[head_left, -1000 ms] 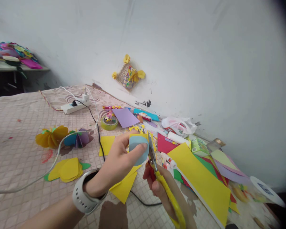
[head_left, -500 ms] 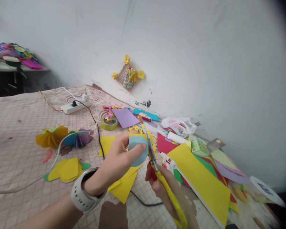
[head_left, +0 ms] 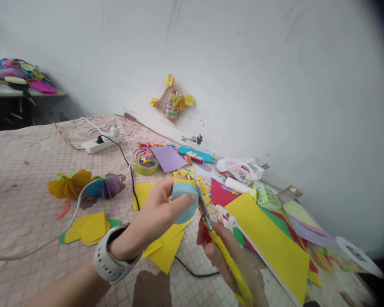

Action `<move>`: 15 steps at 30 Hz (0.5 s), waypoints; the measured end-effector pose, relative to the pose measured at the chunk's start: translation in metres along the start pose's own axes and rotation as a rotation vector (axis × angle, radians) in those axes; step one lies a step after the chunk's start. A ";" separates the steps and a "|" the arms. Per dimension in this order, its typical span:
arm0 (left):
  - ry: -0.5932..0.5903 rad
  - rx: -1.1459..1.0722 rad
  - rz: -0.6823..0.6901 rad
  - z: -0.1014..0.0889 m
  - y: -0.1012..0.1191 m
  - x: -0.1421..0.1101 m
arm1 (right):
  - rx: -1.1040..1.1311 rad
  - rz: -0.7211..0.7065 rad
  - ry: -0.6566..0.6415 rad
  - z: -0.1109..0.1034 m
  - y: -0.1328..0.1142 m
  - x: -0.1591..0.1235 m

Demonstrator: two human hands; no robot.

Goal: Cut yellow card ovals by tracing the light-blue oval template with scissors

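Note:
My left hand [head_left: 160, 209] is closed on a rounded light blue paper piece [head_left: 183, 200], its thumb pressed flat over the front. Yellow paper [head_left: 181, 182] shows behind the blue one along its top edge and is held with it. In my right hand [head_left: 224, 247] are scissors [head_left: 229, 260] with yellow-wrapped handles and metal blades. The blades point up and away, right at the right edge of the held papers. Below the hands lie yellow paper sheets [head_left: 168, 251]. Cut yellow petal shapes [head_left: 91, 228] rest in a pile left of my wrist.
A power strip [head_left: 102, 144] with cables stands at the back left, and a white cable [head_left: 78, 204] crosses the table. Paper flowers [head_left: 69, 184] lie at left. Tape [head_left: 146, 166], a glue gun [head_left: 225, 216], yellow sheets [head_left: 272, 247] and a plastic bag [head_left: 240, 168] sit along the wall side.
My left hand and the held papers have shifted very slightly left. The scissors stay at the papers' right edge, with hardly any other movement.

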State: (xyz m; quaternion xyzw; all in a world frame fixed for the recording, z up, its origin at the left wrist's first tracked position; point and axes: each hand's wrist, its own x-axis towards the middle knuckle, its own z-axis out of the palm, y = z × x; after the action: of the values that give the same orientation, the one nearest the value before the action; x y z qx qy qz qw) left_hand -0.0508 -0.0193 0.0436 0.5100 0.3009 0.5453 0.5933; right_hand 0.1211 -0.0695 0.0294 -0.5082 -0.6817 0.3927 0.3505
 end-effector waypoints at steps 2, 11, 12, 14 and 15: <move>0.007 0.006 -0.006 0.000 0.000 0.000 | -0.018 -0.010 0.009 0.000 -0.001 0.000; -0.001 0.009 -0.006 0.000 0.000 0.000 | -0.103 0.034 0.023 -0.003 -0.002 0.000; -0.002 0.007 -0.006 0.000 0.000 0.000 | -0.108 0.042 0.022 -0.003 -0.002 0.000; -0.007 0.005 0.002 0.000 0.000 0.000 | -0.114 0.054 0.017 -0.004 -0.001 0.000; -0.009 0.006 0.007 0.001 0.000 0.000 | -0.116 0.055 0.014 -0.004 -0.001 0.000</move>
State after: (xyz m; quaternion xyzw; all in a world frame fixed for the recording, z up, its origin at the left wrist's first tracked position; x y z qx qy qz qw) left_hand -0.0504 -0.0196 0.0441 0.5152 0.2981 0.5443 0.5911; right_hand 0.1239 -0.0688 0.0321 -0.5491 -0.6864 0.3585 0.3143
